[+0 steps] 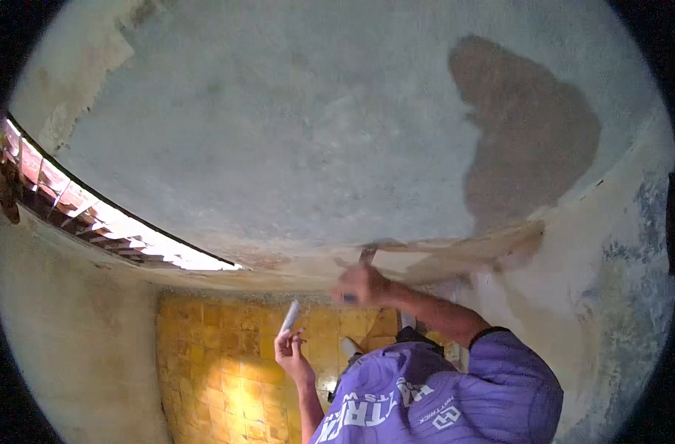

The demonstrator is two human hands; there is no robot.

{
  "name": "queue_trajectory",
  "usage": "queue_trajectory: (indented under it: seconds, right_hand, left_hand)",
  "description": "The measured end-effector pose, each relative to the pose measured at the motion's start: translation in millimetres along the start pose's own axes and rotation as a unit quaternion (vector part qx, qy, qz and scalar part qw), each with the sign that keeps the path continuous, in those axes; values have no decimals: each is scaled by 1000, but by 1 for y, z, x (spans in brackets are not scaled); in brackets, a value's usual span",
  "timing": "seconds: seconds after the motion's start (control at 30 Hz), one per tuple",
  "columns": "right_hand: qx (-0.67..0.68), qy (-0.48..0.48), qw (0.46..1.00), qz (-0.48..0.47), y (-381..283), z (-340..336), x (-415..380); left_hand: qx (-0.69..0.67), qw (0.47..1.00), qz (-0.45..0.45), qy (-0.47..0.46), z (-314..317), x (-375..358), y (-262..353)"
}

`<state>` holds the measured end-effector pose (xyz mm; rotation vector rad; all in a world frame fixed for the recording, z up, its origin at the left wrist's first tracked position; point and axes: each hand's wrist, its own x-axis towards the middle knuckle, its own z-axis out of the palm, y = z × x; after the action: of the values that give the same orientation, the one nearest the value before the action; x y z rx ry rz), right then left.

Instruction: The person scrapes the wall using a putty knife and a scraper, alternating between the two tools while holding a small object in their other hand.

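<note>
My right hand (361, 285) is raised to the seam where the grey plastered surface (278, 133) meets a pale cream band (456, 255). It is shut on a small scraping tool (367, 256) with a blue bit of handle, and the tool's tip touches that seam. My left hand (293, 351) is lower and to the left, in front of the yellow tiles. Its fingers grip a pale flat blade (290, 317) that points upward. My purple printed shirt (441, 392) fills the bottom right.
A dark damp-looking patch (533, 133) marks the grey surface at the upper right. A bright opening with slats (108, 222) runs along the left. Yellow tiles (226, 370) lie below, between a beige wall (63, 348) and a mottled wall (618, 296).
</note>
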<state>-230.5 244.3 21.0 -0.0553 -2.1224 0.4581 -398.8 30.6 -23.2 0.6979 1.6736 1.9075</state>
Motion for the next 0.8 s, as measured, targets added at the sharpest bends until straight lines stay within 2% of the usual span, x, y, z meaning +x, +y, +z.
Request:
queue_trajectory:
  seconds: [0.07, 0.13, 0.23, 0.4, 0.5, 0.53, 0.63, 0.67, 0.8]
  right_hand:
    - [7, -23, 995, -94, -40, -7, 19]
    - [-1, -20, 987, -159, -44, -7, 22]
    - [-52, -23, 994, -95, -9, -2, 14]
    - [16, -77, 983, -165, -42, 5, 19]
    - [13, -60, 996, -64, 0, 1, 11]
    - [24, -68, 997, 9, 10, 0, 9]
    - [58, -116, 989, -71, -9, 14, 2]
    - [3, -150, 983, -109, -26, 13, -1]
    - [38, -95, 994, -37, -2, 2, 13]
  left_hand:
    - [-4, 1000, -5, 5, 3, 0, -3]
    - [-8, 1000, -17, 9, 4, -5, -5]
    - [-10, 1000, -27, 12, 8, -7, -3]
    - [-11, 1000, -11, 19, 7, -5, 0]
    - [0, 999, -11, 34, 2, -7, 4]
    - [1, 999, -9, 39, 3, -7, 4]
    - [-5, 999, -2, 41, -5, -7, -1]
    - [-10, 999, -4, 46, -6, -6, -1]
    - [-9, 998, -18, 58, -14, -3, -3]
